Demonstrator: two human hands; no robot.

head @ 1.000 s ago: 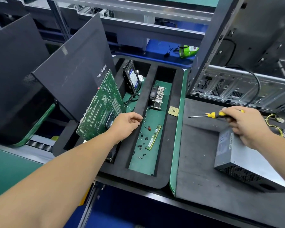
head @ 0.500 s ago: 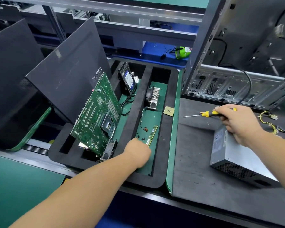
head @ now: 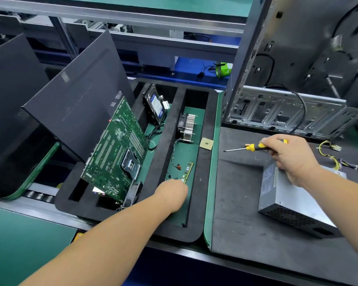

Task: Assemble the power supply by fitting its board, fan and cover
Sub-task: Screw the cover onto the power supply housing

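Left hand point(head: 172, 191) in foam tray point(head: 203, 228) slot beside memory stick point(head: 188, 170), heatsink point(head: 187, 127) beyond

We see an evenly bright scene lit from overhead, with soft shadows under the forearms, a dull sheen on the grey metal chassis point(head: 285, 108), wide-angle bending at the edges, and slight blur top right.

Motherboard point(head: 116, 155): leans tilted in the black foam tray point(head: 205, 162).
Hard drive point(head: 154, 105): upright, behind it.
Heatsink point(head: 187, 127): right compartment, RAM stick point(head: 188, 169) nearer.
CPU chip point(head: 206, 143): on tray's rim.
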